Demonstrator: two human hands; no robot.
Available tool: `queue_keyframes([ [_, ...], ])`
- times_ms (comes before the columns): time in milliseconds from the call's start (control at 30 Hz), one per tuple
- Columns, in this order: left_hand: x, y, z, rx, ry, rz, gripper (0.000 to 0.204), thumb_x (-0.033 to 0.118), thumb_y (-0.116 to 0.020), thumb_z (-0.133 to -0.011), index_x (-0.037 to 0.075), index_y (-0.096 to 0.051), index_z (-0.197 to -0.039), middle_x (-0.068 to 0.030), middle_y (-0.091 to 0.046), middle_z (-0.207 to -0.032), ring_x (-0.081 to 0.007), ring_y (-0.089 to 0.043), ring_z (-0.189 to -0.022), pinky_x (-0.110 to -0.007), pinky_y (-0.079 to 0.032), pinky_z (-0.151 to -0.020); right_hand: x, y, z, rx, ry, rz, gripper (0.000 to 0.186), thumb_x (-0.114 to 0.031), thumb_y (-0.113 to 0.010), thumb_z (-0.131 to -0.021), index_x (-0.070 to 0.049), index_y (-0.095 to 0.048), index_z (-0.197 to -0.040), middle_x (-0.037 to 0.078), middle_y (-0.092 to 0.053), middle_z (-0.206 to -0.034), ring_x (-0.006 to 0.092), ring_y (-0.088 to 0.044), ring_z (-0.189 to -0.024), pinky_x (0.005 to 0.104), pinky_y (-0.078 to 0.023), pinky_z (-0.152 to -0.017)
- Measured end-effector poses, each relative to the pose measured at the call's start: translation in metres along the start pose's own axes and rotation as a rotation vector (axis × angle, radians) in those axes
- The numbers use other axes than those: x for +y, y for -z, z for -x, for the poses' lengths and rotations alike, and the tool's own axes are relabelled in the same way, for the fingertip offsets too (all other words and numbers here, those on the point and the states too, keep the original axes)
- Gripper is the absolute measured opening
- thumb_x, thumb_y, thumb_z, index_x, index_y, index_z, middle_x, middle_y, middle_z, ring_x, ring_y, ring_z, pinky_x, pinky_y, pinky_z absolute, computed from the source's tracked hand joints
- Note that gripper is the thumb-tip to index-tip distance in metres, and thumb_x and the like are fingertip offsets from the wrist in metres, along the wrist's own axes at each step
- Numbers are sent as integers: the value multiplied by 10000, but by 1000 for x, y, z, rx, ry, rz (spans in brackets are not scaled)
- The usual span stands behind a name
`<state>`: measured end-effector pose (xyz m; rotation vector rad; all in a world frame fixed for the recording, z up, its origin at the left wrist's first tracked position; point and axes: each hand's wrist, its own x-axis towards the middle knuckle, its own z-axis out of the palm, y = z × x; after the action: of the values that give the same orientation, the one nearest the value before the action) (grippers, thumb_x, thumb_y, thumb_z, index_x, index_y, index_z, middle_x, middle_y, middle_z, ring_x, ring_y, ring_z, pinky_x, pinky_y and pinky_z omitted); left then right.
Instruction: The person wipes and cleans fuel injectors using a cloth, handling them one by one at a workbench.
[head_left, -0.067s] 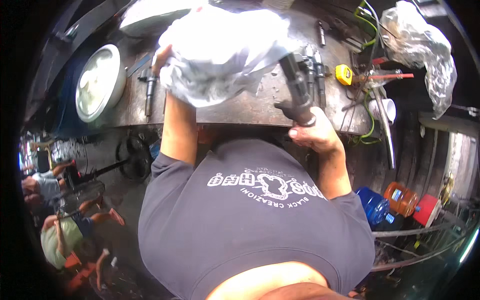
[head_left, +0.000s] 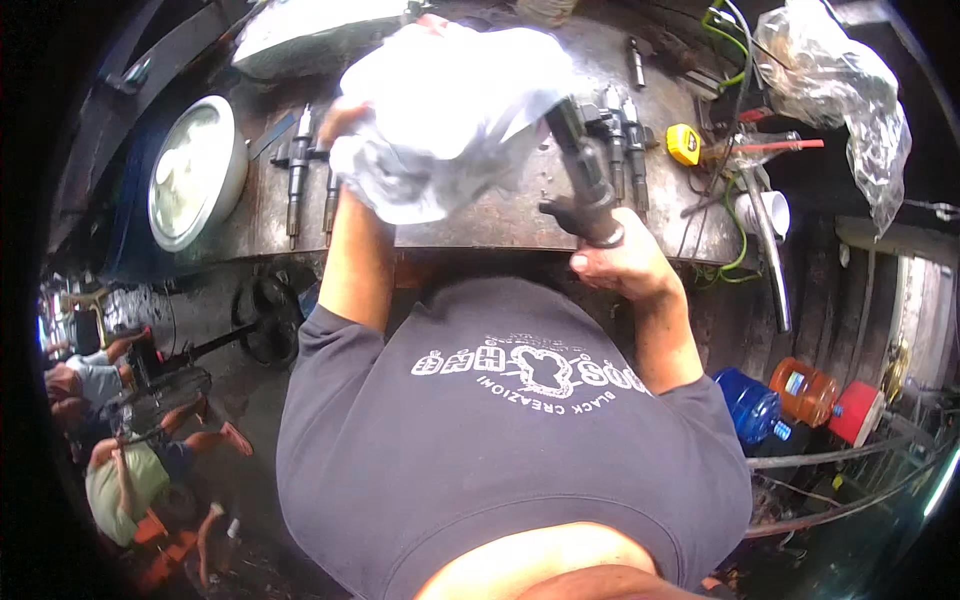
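The right hand (head_left: 632,262) grips a dark, cylindrical metal part (head_left: 588,180) over the worktop's (head_left: 500,230) front edge; the left hand (head_left: 345,118) holds crumpled white sheeting (head_left: 450,95), obscuring the worktop's centre. Slender dark metal rods (head_left: 297,180) flank both. Left edge: round white basin (head_left: 236,172), its pale contents indistinct.
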<state>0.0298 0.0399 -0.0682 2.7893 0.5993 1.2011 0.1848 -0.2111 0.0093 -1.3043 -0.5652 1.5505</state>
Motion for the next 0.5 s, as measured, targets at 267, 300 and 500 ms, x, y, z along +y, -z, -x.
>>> queue_keyframes([
  [267,27,-64,43,-531,693,1885,470,11,-519,-800,-17,-400,-1254,-146,-596,-995,-180,-594,-861,-268,-502,-763,-2,-7,-19,64,-84,44,218,-87,-721,-687,-36,-515,-638,8,-446,-499,74,-385,-394,236,-270,-379],
  [300,37,-59,37,-517,708,1881,432,9,-544,-794,-12,-445,-1213,-133,-603,-988,-176,-593,-866,-272,-495,-780,-2,-8,-20,41,-130,84,181,-80,-708,-696,-23,-539,-669,14,-471,-529,71,-413,-427,229,-286,-395],
  [500,100,-11,-23,-110,663,1520,304,53,-641,-750,-19,-589,-1042,-82,-640,-941,-155,-607,-839,-290,-489,-768,26,-14,-39,291,155,463,279,-100,-684,-738,11,-628,-987,47,-641,-867,115,-585,-774,264,-477,-693],
])
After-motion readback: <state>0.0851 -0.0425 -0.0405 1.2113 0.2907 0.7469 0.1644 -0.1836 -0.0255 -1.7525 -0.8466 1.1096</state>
